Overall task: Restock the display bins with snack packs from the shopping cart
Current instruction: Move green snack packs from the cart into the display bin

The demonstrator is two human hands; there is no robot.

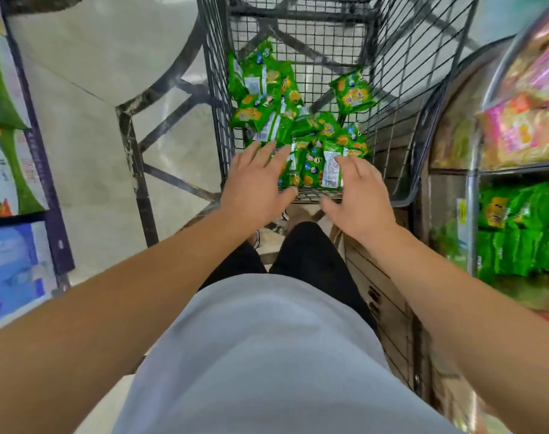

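Observation:
A black wire shopping cart [216,98] stands in front of me with several green snack packs [267,98] piled on its floor. One green pack [353,92] lies apart at the cart's right side. Both my hands reach over the near rim. My left hand [256,186] has its fingers spread and straight, its fingertips on the nearest packs [314,167]. On the right of that same cluster my right hand [358,195] is spread flat, fingers touching the packs. Neither hand grips anything. At the right, a display bin [524,233] holds more green packs.
Above the green bin, an upper display bin [524,126] at the right holds pink and yellow snack packs. A metal upright [472,214] frames the display. Shelving with green and blue packaging [13,151] lines the left. Pale tiled floor [88,136] lies between it and the cart.

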